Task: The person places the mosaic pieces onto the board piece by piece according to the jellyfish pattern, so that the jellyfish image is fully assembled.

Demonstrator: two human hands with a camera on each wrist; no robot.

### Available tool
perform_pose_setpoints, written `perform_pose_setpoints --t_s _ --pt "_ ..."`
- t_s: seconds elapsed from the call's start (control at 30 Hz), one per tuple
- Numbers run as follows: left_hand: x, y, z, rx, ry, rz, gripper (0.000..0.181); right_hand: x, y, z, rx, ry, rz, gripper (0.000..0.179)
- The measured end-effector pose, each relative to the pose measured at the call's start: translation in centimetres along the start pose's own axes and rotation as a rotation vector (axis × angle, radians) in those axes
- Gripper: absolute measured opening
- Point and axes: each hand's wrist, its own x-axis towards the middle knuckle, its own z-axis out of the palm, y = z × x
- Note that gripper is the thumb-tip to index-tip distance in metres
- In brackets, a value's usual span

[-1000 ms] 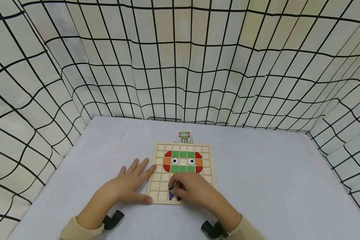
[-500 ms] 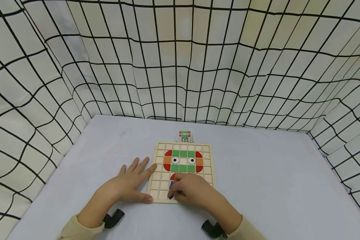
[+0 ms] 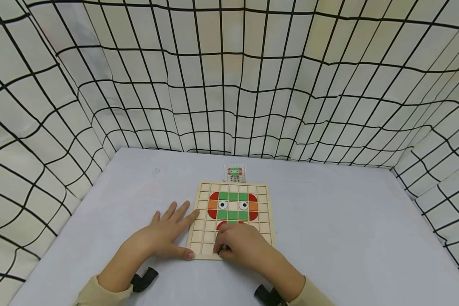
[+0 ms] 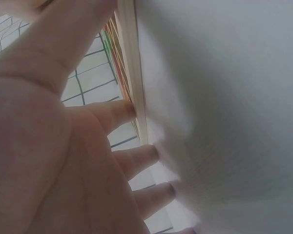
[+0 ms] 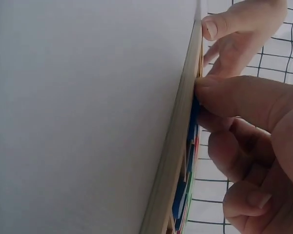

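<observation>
In the head view, a wooden grid board lies on the white table. My left hand, fingers spread, touches its left edge with thumb and forefinger. Over the lower middle of the board my right hand has its fingers curled down. The right wrist view shows its thumb and forefinger at a blue piece by the board's near edge, pinching it. Another blue piece sits farther along that edge. Green squares, red rounded corner pieces, orange squares and two eye discs fill cells higher up. My right hand hides several lower cells.
Just behind the board lies a small card printted with a similar coloured figure. White cloth walls with black netting surround the table at the back and sides. Black wrist devices sit beneath both wrists.
My right hand's fingertips have moved slightly left and toward the near edge, covering more of the blue piece. My left hand stays in place at the board's edge.
</observation>
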Motion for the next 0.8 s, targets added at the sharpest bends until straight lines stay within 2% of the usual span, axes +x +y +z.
perform_pose_setpoints --t_s 0.17,0.47,0.67,0.8 --pt "0.0 0.1 0.0 -0.002 -0.002 -0.002 0.111 0.3 -0.2 0.1 -0.009 -0.005 -0.025 0.015" --pt "-0.2 0.1 -0.1 0.0 0.001 -0.013 0.111 1.8 -1.0 -0.2 -0.097 -0.064 -0.005 0.018" --pt "-0.2 0.1 0.0 -0.005 0.0 -0.014 0.112 1.9 -0.8 0.1 -0.055 -0.092 0.048 0.023" --pt "-0.1 0.0 0.1 -0.003 -0.001 -0.014 0.112 1.5 -0.1 0.1 0.054 -0.08 0.06 0.022"
